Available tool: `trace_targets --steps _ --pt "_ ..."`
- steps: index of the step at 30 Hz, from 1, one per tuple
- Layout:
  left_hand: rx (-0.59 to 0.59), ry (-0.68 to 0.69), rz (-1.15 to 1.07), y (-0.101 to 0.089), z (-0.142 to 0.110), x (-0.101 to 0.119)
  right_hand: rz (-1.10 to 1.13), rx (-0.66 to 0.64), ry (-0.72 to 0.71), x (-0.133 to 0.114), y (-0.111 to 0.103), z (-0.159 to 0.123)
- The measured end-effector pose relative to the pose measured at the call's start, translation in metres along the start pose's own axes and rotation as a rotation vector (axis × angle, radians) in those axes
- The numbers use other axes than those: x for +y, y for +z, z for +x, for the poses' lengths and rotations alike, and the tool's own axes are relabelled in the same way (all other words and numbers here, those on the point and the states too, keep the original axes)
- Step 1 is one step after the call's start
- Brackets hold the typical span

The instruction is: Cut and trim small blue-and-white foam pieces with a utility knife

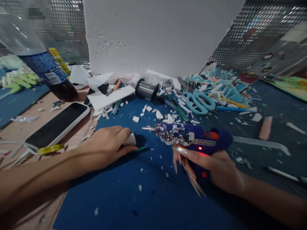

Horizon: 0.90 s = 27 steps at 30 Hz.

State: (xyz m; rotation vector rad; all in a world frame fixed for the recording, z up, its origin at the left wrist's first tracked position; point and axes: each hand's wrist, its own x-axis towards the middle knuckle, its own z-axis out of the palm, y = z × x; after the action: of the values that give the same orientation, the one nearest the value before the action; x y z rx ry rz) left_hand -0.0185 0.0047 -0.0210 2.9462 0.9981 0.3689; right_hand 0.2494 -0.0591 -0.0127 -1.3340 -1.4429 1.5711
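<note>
My right hand (pixel 206 163) is wrapped round the grip of a dark blue glue gun (pixel 187 134), whose red light glows. Foam crumbs cling to the gun's front, and its metal nozzle points left toward my left hand (pixel 107 143). A clear glue stick (pixel 261 143) sticks out of the gun's rear. On the blue mat (pixel 115 198) my left hand rests with fingers closed on a small white foam piece (pixel 130 140). A thin teal strip (pixel 142 149) pokes out beneath its fingertips; how it is held is hidden.
Behind lie light-blue scissors (pixel 200 102), a black spool (pixel 147 90) and heaped foam scraps (pixel 223 84). A phone (pixel 57 126) and a leaning cola bottle (pixel 45 64) are at the left. A white foam board (pixel 153 35) stands at the back. Some pens and a cutter-like tool (pixel 285 174) lie right.
</note>
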Motion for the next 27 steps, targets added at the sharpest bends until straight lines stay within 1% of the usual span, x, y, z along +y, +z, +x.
trace_targets --steps 2,4,6,8,9,11,13,15,17,18,22,24,27 --pt "0.07 -0.021 -0.115 0.001 -0.003 -0.001 -0.03 -0.014 0.006 0.002 -0.001 -0.001" --pt "0.125 -0.059 -0.223 0.0 -0.006 0.0 0.013 -0.004 0.038 0.002 -0.001 -0.001" --pt "0.158 -0.175 -0.332 -0.001 -0.008 0.004 0.075 0.03 0.062 0.001 -0.001 0.0" --pt "0.181 -0.338 -0.488 -0.002 -0.009 0.009 0.098 0.062 0.064 0.0 -0.001 0.001" --pt "0.193 -0.408 -0.588 -0.002 -0.009 0.011 0.102 0.063 0.059 -0.001 -0.001 0.001" --pt "0.206 -0.486 -0.773 -0.002 -0.007 0.013 0.109 0.027 0.061 0.0 -0.002 0.0" --pt "0.184 -0.503 -0.849 -0.003 -0.004 0.013 0.114 -0.008 0.081 0.001 -0.002 -0.001" --pt "0.126 -0.492 -0.829 -0.005 -0.002 0.011 0.094 -0.019 0.1 0.001 -0.002 -0.002" --pt "0.059 -0.48 -0.832 -0.007 0.001 0.009 0.048 -0.027 0.081 0.0 -0.001 -0.003" --pt "0.043 -0.482 -0.864 -0.006 0.002 0.008 0.02 -0.021 0.055 -0.001 -0.001 -0.003" --pt "0.068 -0.499 -0.999 -0.001 0.001 0.008 -0.089 0.046 -0.067 -0.003 0.003 -0.001" --pt "0.077 -0.487 -0.998 0.001 -0.001 0.009 -0.105 0.04 -0.102 0.0 0.003 0.001" --pt "0.084 -0.457 -0.97 0.003 -0.002 0.009 -0.065 0.029 -0.129 0.007 0.003 0.003"
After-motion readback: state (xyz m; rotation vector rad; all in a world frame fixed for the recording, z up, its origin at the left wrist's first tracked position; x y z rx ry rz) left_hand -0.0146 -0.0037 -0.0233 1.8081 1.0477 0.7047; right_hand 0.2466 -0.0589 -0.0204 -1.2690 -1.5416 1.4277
